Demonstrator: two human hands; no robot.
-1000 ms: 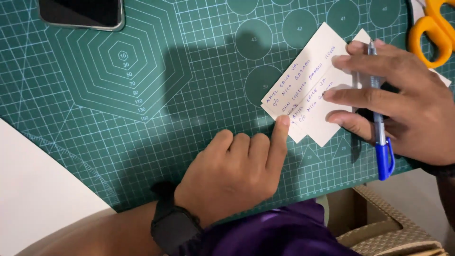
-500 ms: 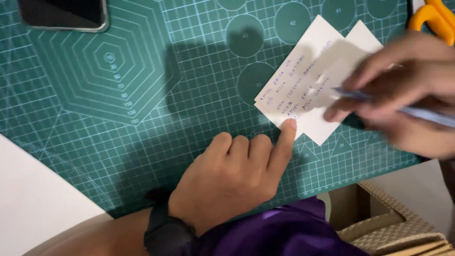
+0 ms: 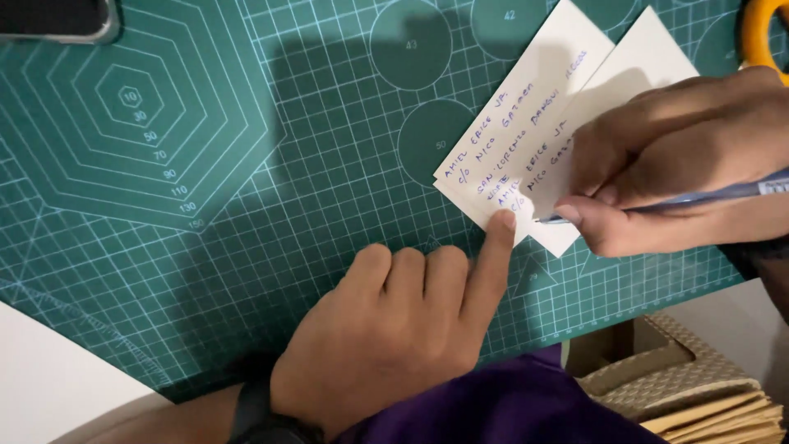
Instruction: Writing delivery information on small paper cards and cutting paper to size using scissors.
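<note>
**Grip on the pen, cards pinned**

Clenched around a blue pen (image 3: pixel 699 197), the right hand (image 3: pixel 682 164) is held with the tip touching the upper white card (image 3: pixel 633 74). The lower card (image 3: pixel 526 107), covered in handwriting, is pressed at its corner by the left hand's (image 3: pixel 394 337) extended index finger, nothing being grasped. Both cards are laid overlapping on the green cutting mat (image 3: pixel 246 205); a woven box (image 3: pixel 699 386) is seen beyond the mat's edge.

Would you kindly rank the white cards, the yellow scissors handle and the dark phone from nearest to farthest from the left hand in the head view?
From the left hand:
1. White cards, touching its forefinger, upper right.
2. Dark phone, top left corner.
3. Yellow scissors handle, top right corner.
</note>
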